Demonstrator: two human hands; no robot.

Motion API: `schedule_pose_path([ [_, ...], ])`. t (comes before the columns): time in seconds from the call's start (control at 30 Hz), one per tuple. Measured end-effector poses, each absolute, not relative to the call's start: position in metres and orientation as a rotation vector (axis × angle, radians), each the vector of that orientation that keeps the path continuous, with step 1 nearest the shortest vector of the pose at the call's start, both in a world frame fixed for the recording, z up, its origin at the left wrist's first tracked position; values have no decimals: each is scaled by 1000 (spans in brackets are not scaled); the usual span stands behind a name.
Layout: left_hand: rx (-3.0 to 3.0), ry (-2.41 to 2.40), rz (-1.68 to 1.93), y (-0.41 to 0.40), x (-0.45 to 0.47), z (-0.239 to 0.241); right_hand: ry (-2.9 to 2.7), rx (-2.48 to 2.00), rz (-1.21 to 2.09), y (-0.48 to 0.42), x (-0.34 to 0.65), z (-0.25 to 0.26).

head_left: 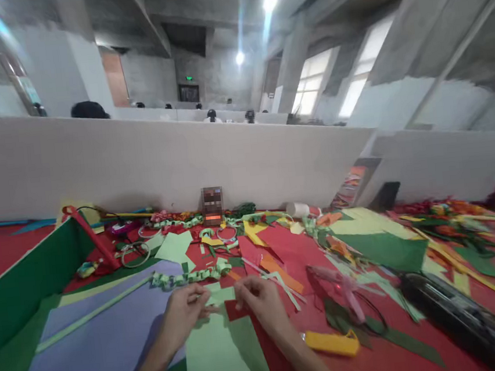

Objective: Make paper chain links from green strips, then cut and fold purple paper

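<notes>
Between my two hands is a small light green paper piece (222, 294). My left hand (184, 313) pinches its left end, thumb against the fingers. At the other end, my right hand (261, 305) has its fingers closed on the same piece. Below them lies a larger light green paper sheet (224, 357), with a shadow across it. A curled green paper chain (190, 275) rests just beyond my left hand, joined to or touching a long pale green strip (93, 314) on a purple sheet (113, 332).
A yellow utility knife (331, 343) and a pink glue gun (340, 287) lie to the right. Farther right is a black case-like object (456, 311). A green panel (33, 276) stands at left. Paper scraps cover the red table (403, 345), backed by a white partition (162, 164).
</notes>
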State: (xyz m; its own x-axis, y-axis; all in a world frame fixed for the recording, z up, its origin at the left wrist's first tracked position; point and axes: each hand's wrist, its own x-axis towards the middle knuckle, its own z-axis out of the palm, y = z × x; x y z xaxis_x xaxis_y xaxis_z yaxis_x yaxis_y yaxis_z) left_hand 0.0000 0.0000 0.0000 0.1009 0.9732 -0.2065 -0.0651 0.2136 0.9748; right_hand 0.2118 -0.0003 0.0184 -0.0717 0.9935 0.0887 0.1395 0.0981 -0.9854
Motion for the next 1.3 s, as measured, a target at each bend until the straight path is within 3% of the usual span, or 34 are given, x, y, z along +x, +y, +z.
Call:
schedule_pose_path([
  [0.13, 1056, 1150, 985, -3, 4, 6, -1375, -1186, 1127, -1, 212, 20],
  [0.37, 1049, 1088, 933, -7, 1, 16, -1391, -1048, 1458, -3, 207, 14],
  [1.3, 1097, 990, 848, -7, -7, 16, -1197, -988, 1552, -5, 200, 9],
])
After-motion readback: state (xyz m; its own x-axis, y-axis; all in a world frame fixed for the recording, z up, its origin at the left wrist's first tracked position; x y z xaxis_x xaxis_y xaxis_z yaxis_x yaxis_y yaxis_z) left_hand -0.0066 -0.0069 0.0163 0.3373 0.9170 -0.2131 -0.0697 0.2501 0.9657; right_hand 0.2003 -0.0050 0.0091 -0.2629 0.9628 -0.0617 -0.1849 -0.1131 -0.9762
